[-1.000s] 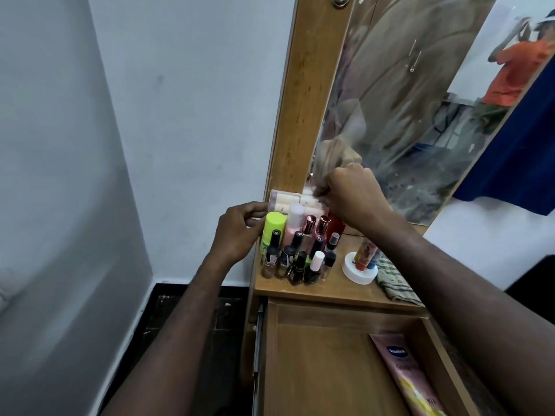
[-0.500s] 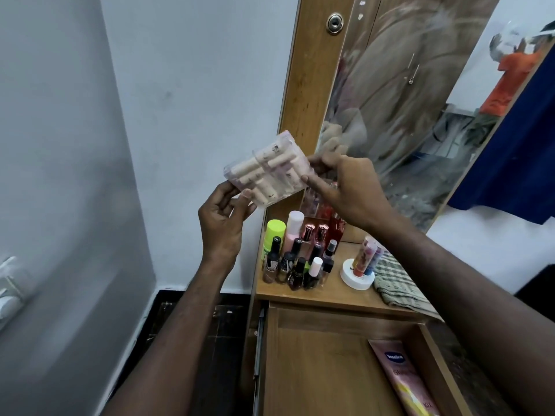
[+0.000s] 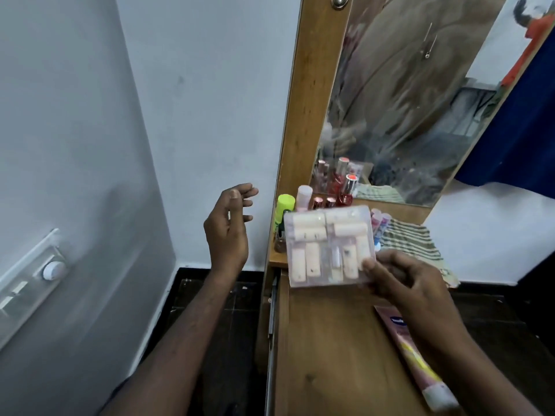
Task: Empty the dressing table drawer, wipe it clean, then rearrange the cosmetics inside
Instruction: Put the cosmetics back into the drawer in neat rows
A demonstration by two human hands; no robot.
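1. Mirror (image 3: 405,100): directly above the grip, glass smeared and streaked.
2. Wooden frame (image 3: 309,115): upright board, above and left of the grip, touching the mirror's left edge.
3. Round metal lock (image 3: 339,0): at the frame's top, far above the grip.
4. White wall (image 3: 195,85): left of the grip, beyond the frame.
5. Switch panel (image 3: 30,280): far left, level with the grip, bearing a round white knob (image 3: 53,270).
6. Blue curtain (image 3: 516,130): above and right.
7. Black floor (image 3: 222,310): below and left.
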